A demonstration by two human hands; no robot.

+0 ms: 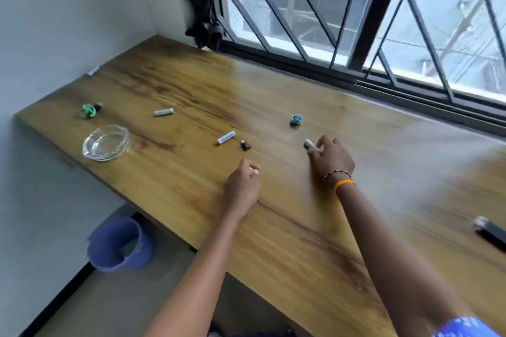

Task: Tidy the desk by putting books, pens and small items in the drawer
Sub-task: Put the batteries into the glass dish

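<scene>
On the wooden desk (287,227) my right hand (330,157) grips a small white and grey cylinder (308,143) lying on the top. My left hand (242,186) is curled, with a small white item (253,170) pinched at its fingertips. Two white battery-like cylinders lie loose, one (226,137) just ahead of my left hand and one (163,111) farther left. A tiny dark item (245,145) sits beside the nearer cylinder. A blue crumpled ball (296,120) lies beyond my right hand, and a green crumpled ball (89,110) sits near the left edge. No drawer is in view.
A glass ashtray (105,142) stands near the desk's left front corner. A black device (490,231) lies at the right edge of view. A small white strip (92,71) rests against the left wall. A blue bin (119,243) stands on the floor below. A barred window (356,22) runs behind the desk.
</scene>
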